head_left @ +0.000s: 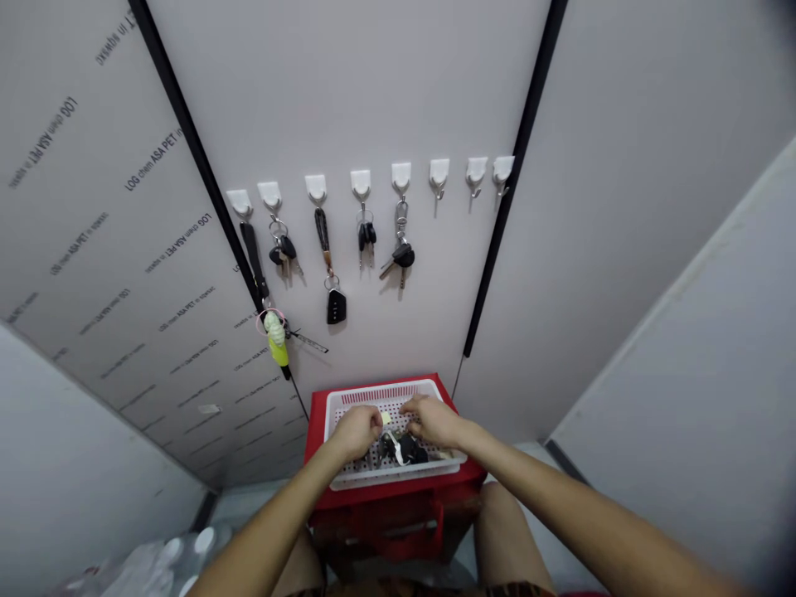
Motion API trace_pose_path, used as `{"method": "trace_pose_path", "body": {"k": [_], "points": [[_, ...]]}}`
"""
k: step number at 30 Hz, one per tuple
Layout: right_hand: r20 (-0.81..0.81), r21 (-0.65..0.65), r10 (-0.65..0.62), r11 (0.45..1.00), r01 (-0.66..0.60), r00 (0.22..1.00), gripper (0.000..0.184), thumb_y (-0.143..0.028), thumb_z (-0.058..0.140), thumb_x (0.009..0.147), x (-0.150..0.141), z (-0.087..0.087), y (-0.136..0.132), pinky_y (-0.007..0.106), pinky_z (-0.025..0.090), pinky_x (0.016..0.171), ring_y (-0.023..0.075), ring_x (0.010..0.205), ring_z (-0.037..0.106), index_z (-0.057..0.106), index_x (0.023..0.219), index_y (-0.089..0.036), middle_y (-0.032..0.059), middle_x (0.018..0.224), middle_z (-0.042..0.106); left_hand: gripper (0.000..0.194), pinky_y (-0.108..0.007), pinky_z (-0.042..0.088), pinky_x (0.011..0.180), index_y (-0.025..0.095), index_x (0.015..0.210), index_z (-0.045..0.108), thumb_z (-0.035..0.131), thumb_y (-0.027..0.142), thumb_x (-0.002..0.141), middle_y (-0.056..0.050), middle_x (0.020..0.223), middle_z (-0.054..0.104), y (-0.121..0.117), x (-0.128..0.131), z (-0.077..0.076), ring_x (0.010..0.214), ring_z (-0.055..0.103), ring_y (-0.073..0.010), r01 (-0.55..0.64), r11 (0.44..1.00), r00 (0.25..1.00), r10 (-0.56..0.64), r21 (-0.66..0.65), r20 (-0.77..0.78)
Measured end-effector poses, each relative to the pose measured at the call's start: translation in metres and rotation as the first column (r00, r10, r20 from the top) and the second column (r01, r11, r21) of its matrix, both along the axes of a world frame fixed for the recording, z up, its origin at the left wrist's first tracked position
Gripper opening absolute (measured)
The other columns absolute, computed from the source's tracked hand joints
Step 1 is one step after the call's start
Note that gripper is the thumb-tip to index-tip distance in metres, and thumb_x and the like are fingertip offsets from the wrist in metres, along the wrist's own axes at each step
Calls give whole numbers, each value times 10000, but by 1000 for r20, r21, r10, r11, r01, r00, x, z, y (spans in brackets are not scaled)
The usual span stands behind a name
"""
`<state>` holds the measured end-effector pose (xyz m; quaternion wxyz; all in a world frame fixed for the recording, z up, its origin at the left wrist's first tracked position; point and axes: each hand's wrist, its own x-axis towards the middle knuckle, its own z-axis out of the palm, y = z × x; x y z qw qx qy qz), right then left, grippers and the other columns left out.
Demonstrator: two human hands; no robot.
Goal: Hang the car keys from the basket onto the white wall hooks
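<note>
My left hand (359,430) is over the left side of a white plastic basket (343,479), its fingers curled together in a pinch. What they hold, if anything, is hidden. Just beside those fingertips is a small pale yellow piece (385,418). My right hand (436,421) reaches in from the other side, thumb and fingers bent but apart, with nothing visible between them. Between and below both hands, a pile of keys (403,448) with black heads and a white strip lies on the perforated basket floor.
The basket stands on a red stool-like surface (318,414). White hooks (361,184) line the wall; some hold key sets (403,254), and a car key (337,306) hangs from a strap. The three rightmost hooks (439,172) hold nothing. Plastic bottles (202,547) stand at lower left.
</note>
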<state>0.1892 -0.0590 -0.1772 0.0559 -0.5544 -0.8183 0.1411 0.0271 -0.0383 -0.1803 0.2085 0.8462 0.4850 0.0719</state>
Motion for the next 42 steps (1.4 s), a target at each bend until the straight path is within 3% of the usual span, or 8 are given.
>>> {"method": "trace_pose_path", "body": {"k": [5, 9, 15, 19, 23, 27, 34, 42], "points": [[107, -73, 50, 996, -42, 993, 282, -128, 469, 515, 1, 1, 6, 234, 346, 584, 169, 698, 500, 570, 777, -157, 70, 771, 575, 382, -268, 345, 711, 166, 883, 518, 402, 81, 529, -72, 889, 544, -11, 9, -4, 815, 479, -181, 102, 994, 993, -99, 48, -62], [-156, -68, -76, 996, 66, 985, 153, -156, 439, 534, 2, 17, 13, 198, 335, 472, 114, 533, 483, 528, 654, -129, 26, 576, 545, 456, -247, 347, 713, 132, 958, 483, 381, 46, 522, -79, 886, 539, -6, 11, -3, 795, 481, -159, 25, 999, 997, -22, -38, 73], [-713, -284, -222, 959, 16, 665, 72, -148, 397, 569, -5, 52, 18, 168, 350, 416, 62, 408, 466, 433, 632, -149, -57, 447, 451, 404, -198, 358, 602, 110, 969, 456, 417, 105, 567, -44, 843, 530, 8, 16, 11, 657, 462, -95, 54, 960, 856, 97, -274, 508], [-838, -256, -225, 967, 7, 497, 79, -161, 436, 567, -12, 73, 16, 175, 366, 432, 58, 401, 475, 412, 642, -157, -76, 439, 441, 178, -195, 331, 546, 97, 663, 529, 432, 236, 610, 8, 580, 503, 4, 24, 23, 531, 418, -69, 153, 911, 754, 143, -383, 641], [-888, -215, -248, 968, 126, 387, 108, -197, 475, 557, -8, 92, 16, 185, 379, 463, 53, 427, 490, 417, 635, -150, -70, 497, 444, 295, -186, 310, 489, 104, 583, 500, 434, 390, 607, 19, 530, 476, 5, 24, 40, 458, 371, -47, 157, 885, 673, 230, -439, 703], [-905, -175, -236, 965, 196, 355, 117, -221, 470, 569, 3, 97, 19, 202, 384, 483, 49, 428, 483, 424, 649, -149, -62, 545, 439, 279, -176, 300, 474, 103, 600, 525, 438, 368, 609, 30, 506, 459, 15, 17, 58, 460, 362, -46, 64, 942, 710, 189, -330, 678], [-751, 7, -86, 990, 138, 655, 151, -237, 457, 603, 6, 88, 12, 219, 378, 575, 89, 583, 487, 521, 695, -135, 0, 642, 539, 211, -182, 321, 515, 118, 590, 570, 416, 260, 615, 14, 538, 515, 21, 19, 101, 529, 430, -78, -48, 999, 873, 31, 21, 486], [-910, -48, -128, 977, 207, 394, 189, -306, 473, 610, 8, 118, 14, 183, 356, 447, 45, 415, 417, 459, 554, -126, -41, 457, 470, 123, -171, 344, 481, 120, 615, 531, 433, 193, 606, 21, 525, 504, 21, 49, 150, 494, 431, -67, -67, 991, 815, -13, 118, 579]]}}
